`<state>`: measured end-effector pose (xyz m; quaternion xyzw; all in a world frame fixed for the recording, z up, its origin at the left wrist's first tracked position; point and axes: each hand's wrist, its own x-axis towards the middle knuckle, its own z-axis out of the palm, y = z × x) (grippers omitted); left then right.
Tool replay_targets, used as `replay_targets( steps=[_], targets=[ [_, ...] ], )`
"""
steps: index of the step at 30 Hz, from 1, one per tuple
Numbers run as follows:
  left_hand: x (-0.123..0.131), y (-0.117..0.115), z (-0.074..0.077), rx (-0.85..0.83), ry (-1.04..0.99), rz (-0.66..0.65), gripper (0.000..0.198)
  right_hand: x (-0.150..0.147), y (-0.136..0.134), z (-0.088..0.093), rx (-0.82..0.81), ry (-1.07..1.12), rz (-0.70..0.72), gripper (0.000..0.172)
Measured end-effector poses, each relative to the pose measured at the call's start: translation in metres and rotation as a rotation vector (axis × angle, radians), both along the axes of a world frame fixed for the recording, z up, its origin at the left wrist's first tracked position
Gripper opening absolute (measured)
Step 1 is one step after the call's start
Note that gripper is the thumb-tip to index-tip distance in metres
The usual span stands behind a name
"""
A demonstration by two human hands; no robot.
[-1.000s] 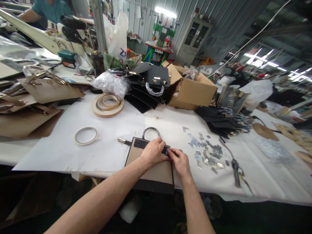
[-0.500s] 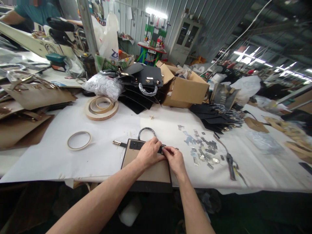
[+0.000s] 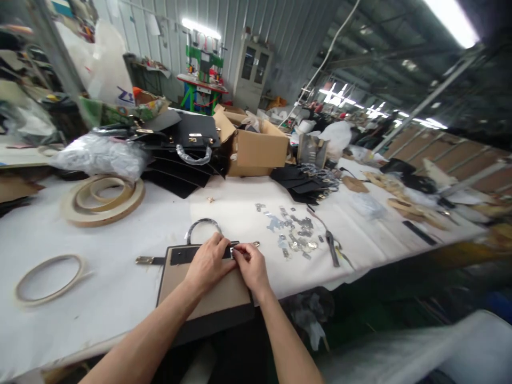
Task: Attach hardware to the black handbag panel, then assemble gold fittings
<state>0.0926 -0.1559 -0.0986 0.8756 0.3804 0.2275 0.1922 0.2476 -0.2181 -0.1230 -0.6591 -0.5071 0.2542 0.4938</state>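
Observation:
A flat beige-and-black handbag panel (image 3: 208,304) lies on the table in front of me, with a looped handle (image 3: 202,221) at its top and a black strap (image 3: 149,261) with a metal end out to the left. My left hand (image 3: 208,261) grips the panel near its top edge, fingers bent over the black strip and thumb on the beige face. Beside it, my right hand (image 3: 251,266) is closed in a pinch on a small metal plate (image 3: 232,253) at the black strip. The fingertips partly hide the plate.
Many small metal plates (image 3: 300,234) lie scattered to the right, beside a black-handled tool (image 3: 332,249). Tape rolls (image 3: 50,280) sit on the left. Behind are black bag pieces (image 3: 176,178), a cardboard box (image 3: 260,149) and more black panels (image 3: 300,184). The table's front edge (image 3: 316,288) runs nearby.
The view has turned to the right, so everything sits further left in the picture. Both hands remain at the panel's top edge, and a bright bit of the plate now shows between them.

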Motion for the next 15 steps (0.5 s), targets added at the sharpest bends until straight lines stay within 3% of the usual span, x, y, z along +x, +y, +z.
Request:
replay_targets(
  steps=[2, 5, 9, 12, 15],
  targets=[
    [0.001, 0.002, -0.002, 0.01, -0.017, -0.013, 0.025, -0.003, -0.006, 0.002, 0.067, -0.008, -0.012, 0.024],
    [0.002, 0.003, -0.003, 0.008, -0.008, -0.016, 0.03, 0.002, -0.011, 0.0, 0.085, 0.162, -0.055, 0.034],
    [0.001, 0.002, -0.003, -0.003, 0.002, -0.005, 0.032, 0.042, -0.008, -0.008, 0.15, 0.38, -0.292, 0.046],
    [0.0, 0.001, -0.001, -0.022, 0.0, 0.001, 0.033, 0.097, -0.001, -0.011, 0.163, 0.209, -0.453, 0.053],
    [-0.001, 0.001, 0.004, -0.04, -0.001, -0.002, 0.033, 0.15, 0.006, -0.009, 0.025, -0.151, -0.38, 0.052]
  ],
)
